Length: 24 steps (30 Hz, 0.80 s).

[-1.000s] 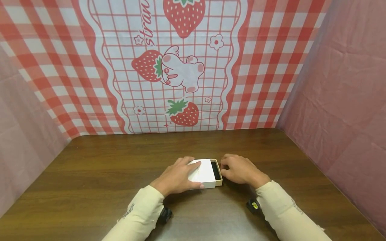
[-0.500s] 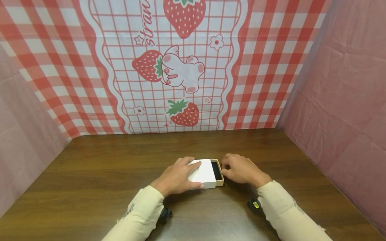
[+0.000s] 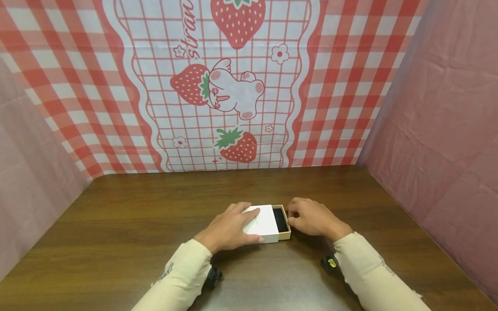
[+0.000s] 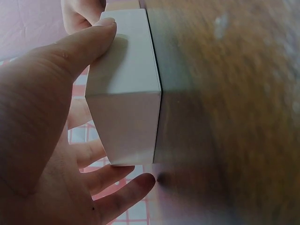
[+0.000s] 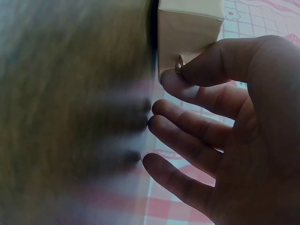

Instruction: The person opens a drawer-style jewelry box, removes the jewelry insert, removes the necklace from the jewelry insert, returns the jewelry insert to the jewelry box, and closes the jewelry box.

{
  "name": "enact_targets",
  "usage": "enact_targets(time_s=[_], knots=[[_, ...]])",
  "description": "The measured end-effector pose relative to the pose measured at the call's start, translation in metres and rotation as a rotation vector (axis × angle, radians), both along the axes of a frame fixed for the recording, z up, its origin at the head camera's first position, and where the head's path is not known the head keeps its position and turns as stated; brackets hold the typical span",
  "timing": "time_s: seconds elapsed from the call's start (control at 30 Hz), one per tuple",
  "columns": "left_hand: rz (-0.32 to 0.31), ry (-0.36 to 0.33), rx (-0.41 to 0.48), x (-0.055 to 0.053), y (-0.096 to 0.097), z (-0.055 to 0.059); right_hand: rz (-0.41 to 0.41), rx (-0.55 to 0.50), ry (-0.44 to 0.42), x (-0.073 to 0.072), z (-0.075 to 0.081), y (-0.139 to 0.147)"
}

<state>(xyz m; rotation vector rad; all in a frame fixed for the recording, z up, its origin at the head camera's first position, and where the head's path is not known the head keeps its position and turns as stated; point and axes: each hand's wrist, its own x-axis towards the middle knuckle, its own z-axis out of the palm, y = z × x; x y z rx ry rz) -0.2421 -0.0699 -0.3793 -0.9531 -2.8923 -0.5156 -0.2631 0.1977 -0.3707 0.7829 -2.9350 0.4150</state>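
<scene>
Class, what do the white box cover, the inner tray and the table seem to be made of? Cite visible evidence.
White box cover: probably cardboard, smooth and matte; crisp edges.
Inner tray: likely tan card, fairly matte; thin, straight walls.
Table: wood or wood-look laminate, slightly glossy; streaky brown grain, pale sheen.

In front of me I see a brown wood-grain table (image 3: 136,216), behind it a red-and-white checked cloth (image 3: 342,86) with printed strawberries (image 3: 242,149) and a white cartoon animal (image 3: 245,95) turned sideways, and pink fabric (image 3: 435,142) on both sides.
</scene>
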Motion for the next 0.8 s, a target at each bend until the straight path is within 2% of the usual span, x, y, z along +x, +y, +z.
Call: enact_targets(time_s=[0.8], knots=[[-0.003,0.003,0.018,-0.0029,-0.0030,-0.0013,0.010,-0.047,-0.019,-0.0023,-0.0013,0.0042]])
